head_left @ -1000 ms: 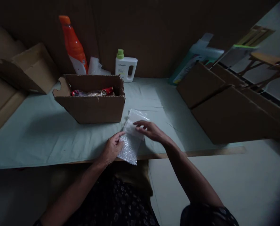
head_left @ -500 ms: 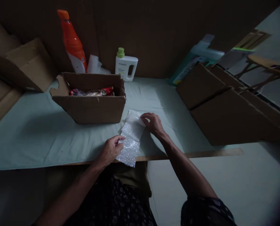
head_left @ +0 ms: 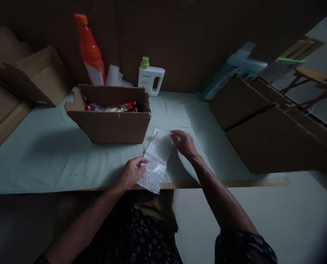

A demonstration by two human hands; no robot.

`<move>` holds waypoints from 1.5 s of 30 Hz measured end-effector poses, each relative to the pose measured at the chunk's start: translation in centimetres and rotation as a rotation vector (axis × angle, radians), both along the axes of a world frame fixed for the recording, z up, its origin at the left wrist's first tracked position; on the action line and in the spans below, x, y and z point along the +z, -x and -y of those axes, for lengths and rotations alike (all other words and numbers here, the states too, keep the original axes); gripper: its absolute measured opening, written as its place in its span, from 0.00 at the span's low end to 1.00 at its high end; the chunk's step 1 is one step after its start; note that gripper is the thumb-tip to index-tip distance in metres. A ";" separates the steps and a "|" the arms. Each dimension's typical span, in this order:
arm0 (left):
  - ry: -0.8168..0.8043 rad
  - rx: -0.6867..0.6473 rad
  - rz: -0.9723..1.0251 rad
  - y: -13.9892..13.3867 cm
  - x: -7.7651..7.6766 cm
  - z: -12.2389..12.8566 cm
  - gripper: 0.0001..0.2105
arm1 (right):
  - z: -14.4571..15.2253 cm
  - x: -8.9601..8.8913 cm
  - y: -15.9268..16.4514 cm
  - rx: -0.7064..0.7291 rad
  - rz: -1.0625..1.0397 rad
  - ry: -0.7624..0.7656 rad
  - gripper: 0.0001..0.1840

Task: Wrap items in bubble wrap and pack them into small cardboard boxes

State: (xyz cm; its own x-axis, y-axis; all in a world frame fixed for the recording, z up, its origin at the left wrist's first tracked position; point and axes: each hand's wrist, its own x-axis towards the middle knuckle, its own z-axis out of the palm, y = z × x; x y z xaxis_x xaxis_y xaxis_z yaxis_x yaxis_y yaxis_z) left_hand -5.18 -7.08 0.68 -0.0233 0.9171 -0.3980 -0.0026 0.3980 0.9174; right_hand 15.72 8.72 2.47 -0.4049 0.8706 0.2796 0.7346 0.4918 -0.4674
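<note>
A strip of clear bubble wrap [head_left: 156, 157] lies at the front of the table, its lower end hanging over the edge. My left hand [head_left: 133, 171] pinches its left side between thumb and fingers. At the upper right corner, my right hand [head_left: 184, 143] has its thumb and fingertips closed on the wrap; they are slightly blurred. Behind and left of the wrap stands an open cardboard box [head_left: 116, 128]. Packets in red and clear wrapping [head_left: 113, 107] show inside it, partly hidden by its front wall.
An orange bottle [head_left: 90, 51], a roll of bubble wrap [head_left: 115, 76] and a white jug with a green cap [head_left: 151, 79] stand at the back. Cardboard boxes flank the table, one at the left [head_left: 42, 77], others at the right [head_left: 276, 143], near a teal jug [head_left: 224, 73].
The view has shifted slightly, so most things sit a little further right. My right hand has moved slightly at the wrap's upper corner; my left hand keeps its hold.
</note>
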 end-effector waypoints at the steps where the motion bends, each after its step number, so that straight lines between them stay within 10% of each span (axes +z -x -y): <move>1: 0.007 0.007 -0.003 -0.2 0.2 -0.3 0.19 | -0.9 0.6 -0.5 -0.073 -0.044 -0.037 0.13; 6: -0.027 0.057 -0.011 -1.2 0.6 -2.1 0.17 | -1.6 8.4 -3.5 -0.266 -0.359 -0.520 0.13; 10: -0.050 0.055 0.020 -1.2 0.2 -2.8 0.23 | 2.6 12.2 -2.3 -0.077 -0.340 -0.745 0.07; 15: -0.033 0.141 0.193 -0.3 0.9 -1.4 0.33 | 8.3 7.0 1.1 0.280 -0.068 -0.620 0.08; 21: 0.023 0.180 0.352 0.1 1.9 0.3 0.36 | 14.0 0.9 1.8 0.293 0.056 -0.440 0.08; 38: -0.003 0.067 0.277 0.3 1.4 0.4 0.25 | 17.3 0.2 0.8 0.301 0.015 -0.333 0.10; 45: 0.031 0.087 0.263 0.1 1.6 0.4 0.25 | 17.0 -0.9 0.6 0.287 0.204 -0.202 0.25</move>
State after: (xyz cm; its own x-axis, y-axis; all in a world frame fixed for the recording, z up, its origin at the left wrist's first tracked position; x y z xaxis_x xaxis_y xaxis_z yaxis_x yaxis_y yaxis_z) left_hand -5.24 -7.46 2.27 0.0066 0.9033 -0.4289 -0.2743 0.4141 0.8679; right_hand 15.08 -8.25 1.56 -0.6886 0.6495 0.3224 0.6215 0.7577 -0.1989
